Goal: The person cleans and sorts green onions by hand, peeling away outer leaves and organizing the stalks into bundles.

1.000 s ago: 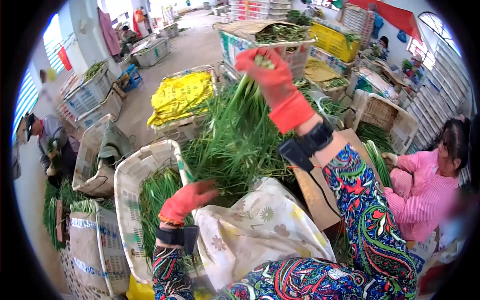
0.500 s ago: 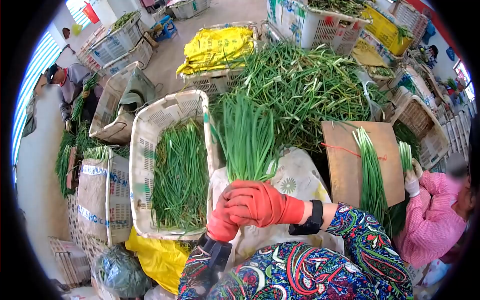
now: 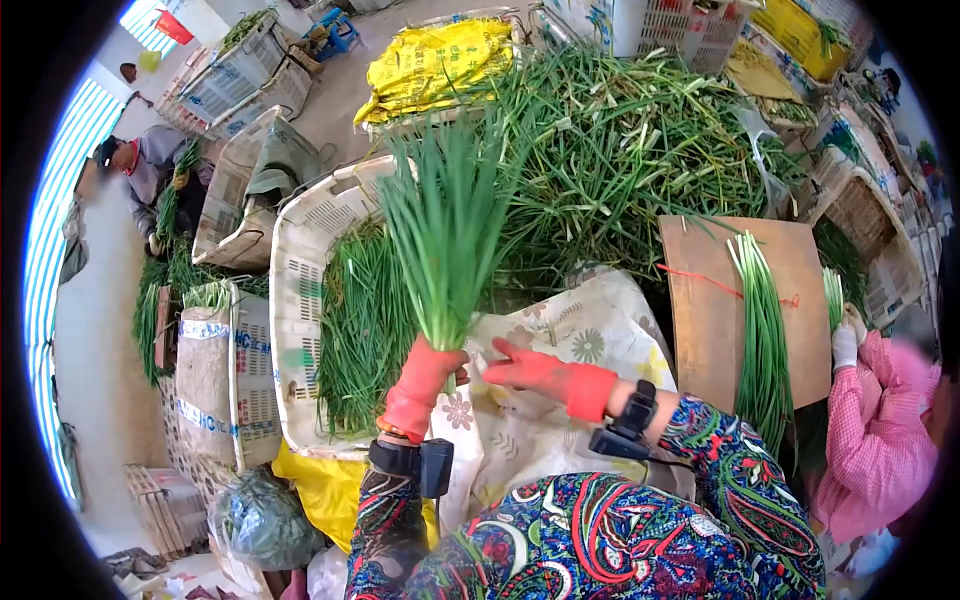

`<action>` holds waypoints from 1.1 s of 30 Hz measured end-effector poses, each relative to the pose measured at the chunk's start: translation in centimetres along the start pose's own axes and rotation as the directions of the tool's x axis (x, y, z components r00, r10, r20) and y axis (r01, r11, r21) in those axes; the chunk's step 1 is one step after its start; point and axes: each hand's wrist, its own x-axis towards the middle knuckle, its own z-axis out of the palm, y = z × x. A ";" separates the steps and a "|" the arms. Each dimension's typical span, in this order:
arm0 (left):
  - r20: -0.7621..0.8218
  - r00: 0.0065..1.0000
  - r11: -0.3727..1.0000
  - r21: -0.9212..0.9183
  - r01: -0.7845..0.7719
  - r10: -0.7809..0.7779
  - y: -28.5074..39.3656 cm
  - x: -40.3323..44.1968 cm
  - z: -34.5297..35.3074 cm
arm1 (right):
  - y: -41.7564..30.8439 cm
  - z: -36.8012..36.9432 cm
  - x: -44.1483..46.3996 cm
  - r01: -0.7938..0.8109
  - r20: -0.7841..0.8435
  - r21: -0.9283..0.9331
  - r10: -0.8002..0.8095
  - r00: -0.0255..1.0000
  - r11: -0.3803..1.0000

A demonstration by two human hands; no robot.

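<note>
From mid-view, a heap of green stalks (image 3: 640,140) spreads at one o'clock; a white crate (image 3: 296,330) sits at nine. At eleven is the leafy bunch (image 3: 445,240), clamped near its base in the left hand (image 3: 420,388). The right hand (image 3: 545,377), at three o'clock from the left, is empty, fingers extended. Best grip low, firmly, leaves uncrushed.

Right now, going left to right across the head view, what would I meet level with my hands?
Sacking, white crate, left hand holding greens, right hand, brown board, co-worker's gloved hand.
</note>
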 end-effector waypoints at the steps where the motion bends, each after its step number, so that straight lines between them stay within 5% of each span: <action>1: -0.124 0.983 0.968 0.228 -0.107 0.138 0.1 -0.1 1.0 | -0.3 0.2 0.9 0.011 -0.018 0.072 -0.010 1.000 0.997; 4: -0.259 0.901 0.534 0.845 0.036 0.349 -0.7 -1.8 3.9 | -1.8 1.5 3.9 0.096 0.110 0.420 -0.156 0.982 0.902; 5: -0.290 0.886 0.498 0.864 0.079 0.361 -1.3 -1.6 4.4 | -1.4 1.5 5.6 0.015 0.076 0.497 -0.061 0.995 0.867; 8: -0.214 0.910 0.522 0.853 -0.003 0.355 -0.2 -3.2 4.9 | -0.5 2.1 6.2 0.158 -0.098 0.499 -0.125 0.987 0.852; 9: -0.122 0.872 0.521 0.837 -0.166 0.474 -1.3 -3.1 4.4 | -0.4 1.8 5.7 0.161 -0.106 0.561 -0.122 0.987 0.812; 11: -0.164 0.907 0.892 0.318 -0.323 0.387 -3.0 -2.6 3.4 | 0.4 1.4 5.6 0.204 -0.107 0.562 -0.174 0.979 0.802; 12: -0.155 0.925 0.936 -0.009 -0.351 0.346 -3.3 -2.5 3.1 | 0.6 1.3 5.5 0.234 -0.116 0.562 -0.204 0.972 0.793; 13: 0.015 0.993 0.918 -0.383 -0.104 0.119 -1.5 -3.8 3.2 | 0.4 1.4 5.2 0.104 -0.016 0.585 -0.116 0.993 0.804; 14: 0.100 0.995 0.929 -0.368 0.037 0.000 -2.6 -3.8 2.4 | 0.1 1.3 4.5 0.091 -0.009 0.506 -0.100 0.995 0.858; 16: 0.286 0.958 0.745 -0.632 0.214 -0.033 -3.6 -4.7 2.3 | -1.6 1.6 2.3 0.044 0.014 0.329 -0.052 0.999 0.943; 19: 0.268 0.958 0.805 -0.543 0.239 -0.103 -4.4 -6.1 2.7 | -0.2 1.9 1.9 0.103 0.046 0.258 -0.119 0.992 0.961; 25: 0.270 0.959 0.658 -0.707 0.260 -0.088 -7.0 -7.2 1.7 | -2.4 2.3 -0.4 0.022 0.141 -0.044 -0.016 0.990 0.999; 28: 0.280 0.958 0.617 -0.743 0.261 -0.068 -8.4 -7.5 -0.1 | -5.1 0.5 -2.4 0.254 0.182 -0.685 -0.178 0.967 0.683; 30: 0.308 0.951 0.618 -0.742 0.261 -0.032 -8.8 -7.7 -0.9 | -3.7 -1.4 -0.3 0.339 0.115 -0.609 -0.344 0.932 0.717; 32: 0.298 0.954 0.634 -0.733 0.247 -0.026 -8.7 -8.2 -1.1 | -3.2 -2.2 1.2 0.317 -0.141 -0.001 -0.314 0.939 0.948; 33: 0.292 0.956 0.638 -0.733 0.234 -0.014 -8.8 -8.4 -1.0 | -3.0 -2.4 1.6 0.317 -0.108 -0.038 -0.319 0.941 0.948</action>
